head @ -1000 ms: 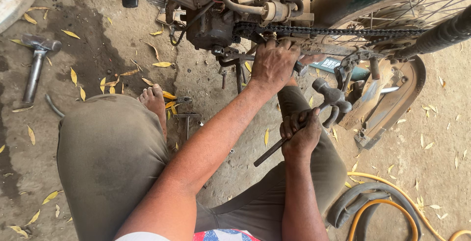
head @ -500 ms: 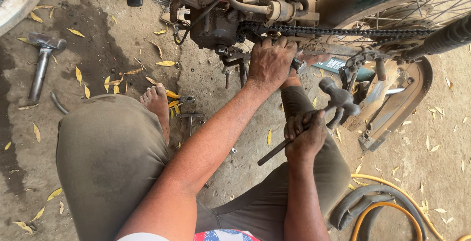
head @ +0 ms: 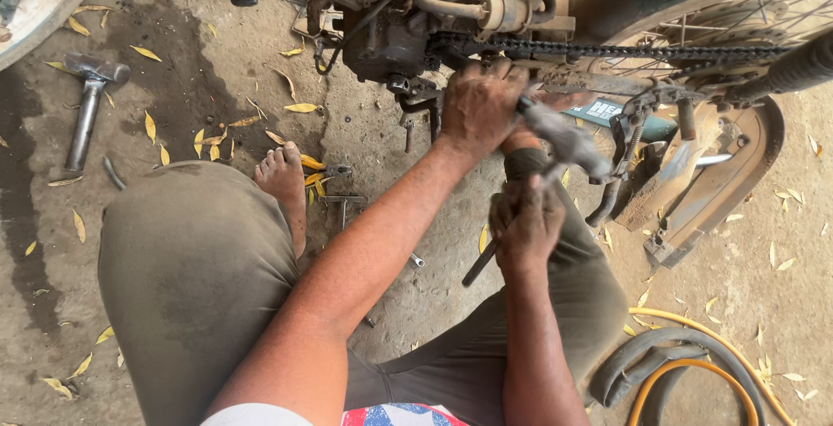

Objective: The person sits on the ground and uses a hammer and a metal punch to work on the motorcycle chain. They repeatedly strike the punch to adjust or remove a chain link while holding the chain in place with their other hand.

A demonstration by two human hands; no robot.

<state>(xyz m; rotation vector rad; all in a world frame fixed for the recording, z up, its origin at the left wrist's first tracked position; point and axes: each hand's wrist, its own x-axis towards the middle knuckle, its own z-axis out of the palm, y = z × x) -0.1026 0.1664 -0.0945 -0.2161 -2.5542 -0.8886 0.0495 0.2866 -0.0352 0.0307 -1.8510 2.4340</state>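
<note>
A person squats on dirt ground beside a motorcycle [head: 555, 9], seen from above. The left hand [head: 480, 107] has moved in closer under the drive chain [head: 607, 49] than a second ago and now closes around the upper end of a grey metal part [head: 568, 141] by the frame. The right hand [head: 525, 226] has risen with it, fist wrapped around a dark rod-like tool [head: 480, 263] whose lower end juts out toward the knee. Both hands now work the same spot, so the effort looks concentrated there. Where tool meets part is hidden behind the fingers, and motion blur smears the grey part. A hammer [head: 87, 101] lies near the ground's upper left edge; a hose [head: 685, 365] curls at the lower right.
</note>
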